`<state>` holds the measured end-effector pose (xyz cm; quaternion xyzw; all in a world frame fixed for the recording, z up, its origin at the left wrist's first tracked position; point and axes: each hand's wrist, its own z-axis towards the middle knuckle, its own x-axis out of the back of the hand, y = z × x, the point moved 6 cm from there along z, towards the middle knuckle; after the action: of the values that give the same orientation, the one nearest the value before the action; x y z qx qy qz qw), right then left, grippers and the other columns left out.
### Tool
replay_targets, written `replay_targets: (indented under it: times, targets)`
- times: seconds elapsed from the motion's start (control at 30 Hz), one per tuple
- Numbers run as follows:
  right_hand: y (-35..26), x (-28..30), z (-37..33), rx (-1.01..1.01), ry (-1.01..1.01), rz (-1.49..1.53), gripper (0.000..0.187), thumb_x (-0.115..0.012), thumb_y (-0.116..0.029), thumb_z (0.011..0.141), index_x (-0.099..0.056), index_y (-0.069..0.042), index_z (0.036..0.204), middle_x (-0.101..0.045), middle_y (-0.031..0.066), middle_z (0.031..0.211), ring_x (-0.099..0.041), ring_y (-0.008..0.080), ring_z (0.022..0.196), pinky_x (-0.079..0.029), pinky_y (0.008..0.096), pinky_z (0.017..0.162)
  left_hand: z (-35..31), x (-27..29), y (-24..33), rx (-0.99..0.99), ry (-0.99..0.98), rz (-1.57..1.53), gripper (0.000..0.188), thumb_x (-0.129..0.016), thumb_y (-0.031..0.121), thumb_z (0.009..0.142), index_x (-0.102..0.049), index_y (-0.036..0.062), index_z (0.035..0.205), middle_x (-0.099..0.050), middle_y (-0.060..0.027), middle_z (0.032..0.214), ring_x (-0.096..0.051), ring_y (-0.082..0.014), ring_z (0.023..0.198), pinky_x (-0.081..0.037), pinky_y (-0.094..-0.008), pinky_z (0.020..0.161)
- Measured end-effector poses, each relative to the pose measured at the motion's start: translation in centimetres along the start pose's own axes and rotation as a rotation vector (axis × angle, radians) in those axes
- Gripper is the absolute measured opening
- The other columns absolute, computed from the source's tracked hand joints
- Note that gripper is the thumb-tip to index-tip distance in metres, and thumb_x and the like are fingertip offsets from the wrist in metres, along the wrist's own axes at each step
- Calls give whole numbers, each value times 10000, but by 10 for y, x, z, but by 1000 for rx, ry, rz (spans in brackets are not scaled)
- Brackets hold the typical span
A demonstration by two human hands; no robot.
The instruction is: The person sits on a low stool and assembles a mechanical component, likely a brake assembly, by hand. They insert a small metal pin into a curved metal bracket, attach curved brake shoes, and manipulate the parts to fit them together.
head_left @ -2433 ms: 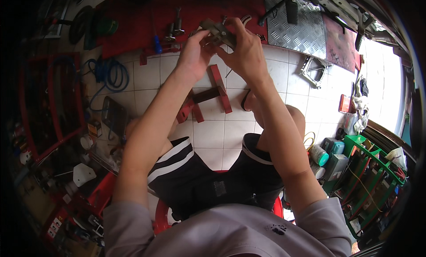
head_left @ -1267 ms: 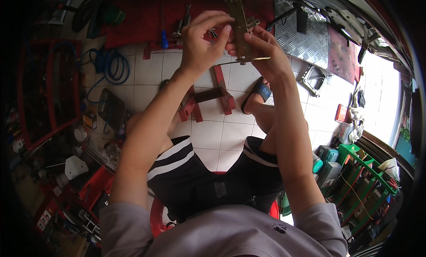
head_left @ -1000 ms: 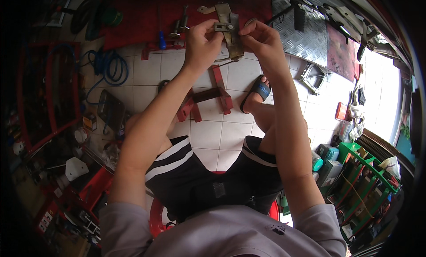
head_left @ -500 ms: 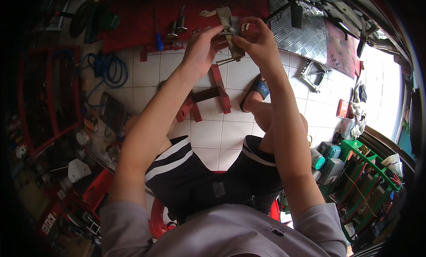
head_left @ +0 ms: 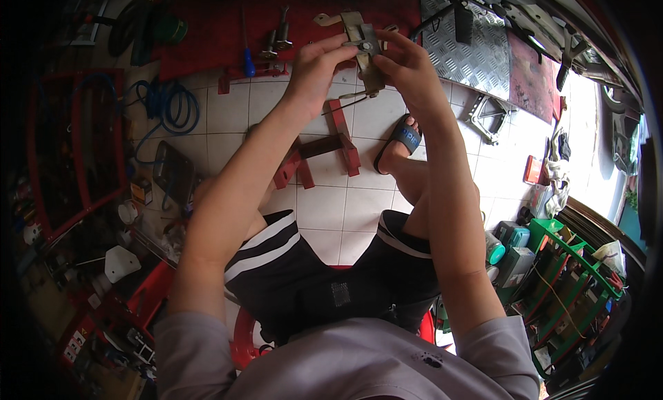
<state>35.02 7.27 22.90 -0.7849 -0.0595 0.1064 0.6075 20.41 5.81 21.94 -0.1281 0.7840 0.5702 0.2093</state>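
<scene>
White floor tiles [head_left: 324, 210] spread below me, and past them lies the red platform [head_left: 207, 30], with silvery tread plate [head_left: 473, 54] on its right part. The green rack [head_left: 565, 242] stands at my lower right; the coiled blue hose [head_left: 157, 104] is off to my left. My left hand [head_left: 311, 74] pinches the side of a dull metal bracket [head_left: 373, 77], which I hold up across the platform's near edge; my right hand [head_left: 411, 65] grips its other side, thumb against it. Left of it lie a blue-handled screwdriver [head_left: 248, 63] and two bolt-like metal parts [head_left: 282, 39].
</scene>
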Motion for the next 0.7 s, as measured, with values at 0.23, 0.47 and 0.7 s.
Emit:
replay_targets:
  times: [0.23, 0.47, 0.7]
  targets:
    - [-5, -13, -5, -168, 62, 77, 356, -604, -152, 889, -541, 48, 1178, -660, 145, 857, -657, 172, 667, -506, 277, 572, -2, -5, -3, -40, -88, 215, 413, -538, 123, 883, -573, -22, 1267, -653, -45, 1097, -567, -110, 997, -407, -292, 936]
    - [-1, 2, -1, -155, 108, -59, 259, -617, -220, 901, -618, -3, 1042, -651, 81, 784, -629, 139, 612, -460, 264, 488, 0, -9, 0, -161, -29, 249, 248, -589, 91, 838, -685, -1, 1048, -679, -13, 887, -595, -65, 837, -461, -224, 741]
    - [10, 5, -4, -211, 104, -208, 304, -638, -245, 890, -613, -14, 1086, -656, 73, 814, -629, 126, 637, -463, 253, 511, 9, 44, -2, 5, 381, 345, 204, -505, 155, 860, -667, 31, 851, -660, -48, 799, -620, -113, 703, -466, -268, 589]
